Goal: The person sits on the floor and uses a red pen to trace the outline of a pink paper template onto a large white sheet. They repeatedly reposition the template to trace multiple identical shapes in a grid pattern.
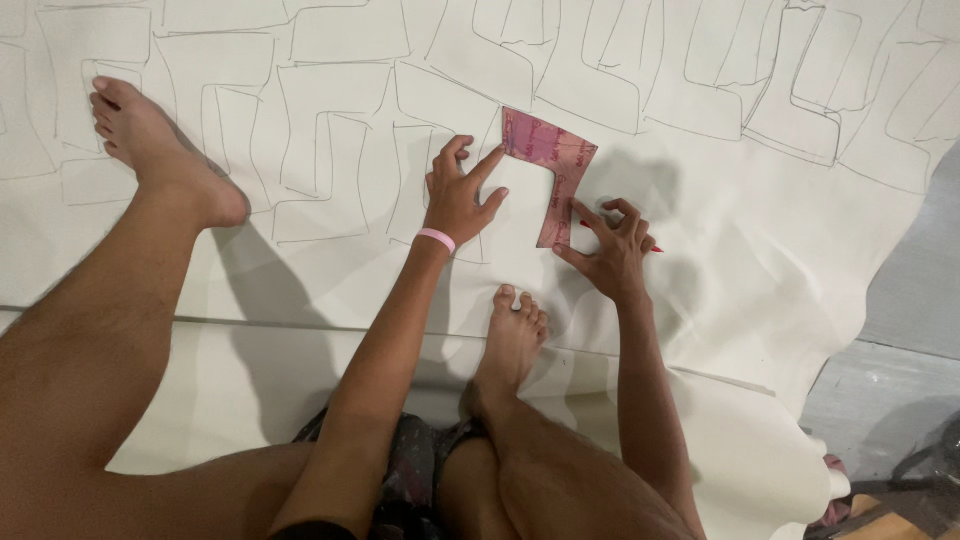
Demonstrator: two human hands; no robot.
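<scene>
Hands (460, 195) (612, 245) press angular pink card template (548, 160) onto smooth cream sheet (780, 230).

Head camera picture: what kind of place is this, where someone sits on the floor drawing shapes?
Probably a small workshop for cutting leather or fabric. A big pale sheet covers the floor, full of traced outlines. The left hand pins a pink template; the right hand holds a red pen.

We find open white sheet (760, 250) to the right of our right hand (612, 250), bare up to its wavy edge. Between our hands the pink template (553, 170) lies flat. Our right foot (512, 340) sits just below, crowding the near side.
</scene>
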